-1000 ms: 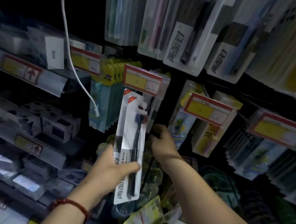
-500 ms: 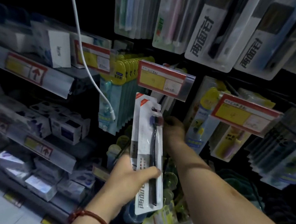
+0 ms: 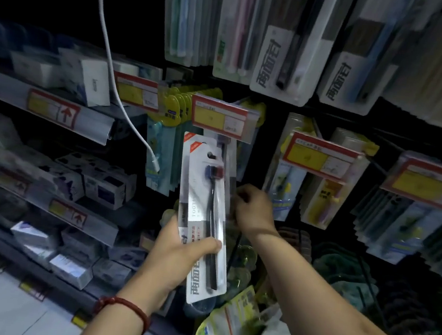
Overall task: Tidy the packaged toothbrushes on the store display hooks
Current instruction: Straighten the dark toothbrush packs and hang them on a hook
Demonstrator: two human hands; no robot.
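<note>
- Head view, centre of frame: the left hand (image 3: 178,255) grasped the lower half of a packaged toothbrush (image 3: 203,192), thumb across its front. The pack stood upright just below a red-and-yellow price tag (image 3: 219,118).
- Immediately right: the right hand (image 3: 253,209) had its fingers curled against the hanging packs (image 3: 232,163) behind; whether it gripped one could not be told.
</note>
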